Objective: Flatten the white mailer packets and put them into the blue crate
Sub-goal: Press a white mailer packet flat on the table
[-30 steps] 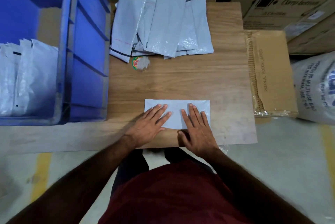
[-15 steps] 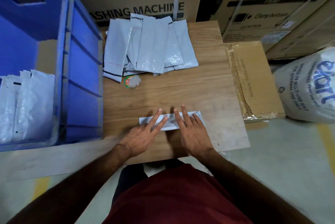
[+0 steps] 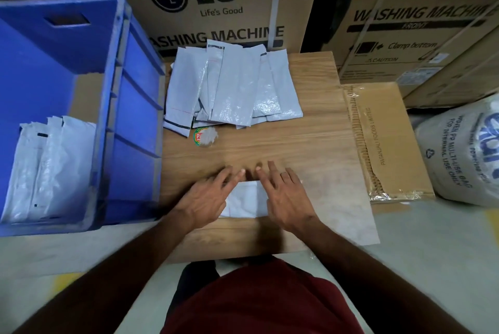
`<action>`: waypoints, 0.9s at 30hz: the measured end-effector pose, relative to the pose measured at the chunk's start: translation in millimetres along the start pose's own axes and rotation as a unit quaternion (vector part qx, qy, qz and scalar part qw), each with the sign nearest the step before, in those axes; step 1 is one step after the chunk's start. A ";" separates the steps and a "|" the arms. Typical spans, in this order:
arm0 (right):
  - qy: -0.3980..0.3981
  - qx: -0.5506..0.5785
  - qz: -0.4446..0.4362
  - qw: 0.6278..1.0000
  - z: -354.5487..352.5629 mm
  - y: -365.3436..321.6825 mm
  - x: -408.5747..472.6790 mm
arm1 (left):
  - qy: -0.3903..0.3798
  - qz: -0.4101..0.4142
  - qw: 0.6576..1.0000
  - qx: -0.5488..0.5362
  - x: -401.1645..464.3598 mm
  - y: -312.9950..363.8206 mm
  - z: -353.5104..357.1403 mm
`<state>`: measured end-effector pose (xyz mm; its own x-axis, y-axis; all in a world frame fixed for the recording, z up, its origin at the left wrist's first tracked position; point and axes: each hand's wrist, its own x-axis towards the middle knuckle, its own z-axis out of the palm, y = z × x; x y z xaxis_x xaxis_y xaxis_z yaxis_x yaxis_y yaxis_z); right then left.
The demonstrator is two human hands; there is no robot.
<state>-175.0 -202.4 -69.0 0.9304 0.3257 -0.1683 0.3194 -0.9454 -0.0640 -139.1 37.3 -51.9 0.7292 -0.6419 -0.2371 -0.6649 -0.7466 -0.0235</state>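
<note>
On the wooden board (image 3: 310,128), one white mailer packet (image 3: 247,200) lies near edge under left hand (image 3: 208,195) and right hand (image 3: 286,195), fingers spread flat; roughly six packets piled (image 3: 232,87) far edge; blue crate (image 3: 129,106) left of board holds about three packets (image 3: 51,168).

We had both hands flat on one white mailer packet (image 3: 247,200) on the wooden board (image 3: 318,144) — left hand (image 3: 208,195), right hand (image 3: 286,195), fingers straight. Loose packet pile (image 3: 232,90) lay at the board's far edge — blue crate (image 3: 135,106) on our left held more packets (image 3: 51,168).
</note>
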 end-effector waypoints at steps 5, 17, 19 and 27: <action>-0.002 0.085 0.051 0.995 28.9 -24.7 -6.8 | 0.029 -0.132 0.988 -0.081 -0.3 26.2 37.5; -0.002 0.163 0.049 0.985 68.2 -29.0 -16.8 | 0.040 -0.148 0.981 -0.120 -13.9 53.9 88.4; 0.001 0.176 0.043 0.983 64.8 -24.6 -20.2 | 0.043 -0.143 0.980 -0.132 -9.1 63.5 85.8; 0.000 0.181 0.045 0.982 72.7 -1.0 -35.9 | 0.038 -0.124 0.984 -0.122 3.0 83.2 84.8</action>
<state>-221.7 -212.7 -134.4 0.9518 0.2413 -0.1896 0.1509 -0.9060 -0.3954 -206.0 -11.9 -136.9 0.8804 -0.4388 -0.1798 -0.4128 -0.8958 0.1645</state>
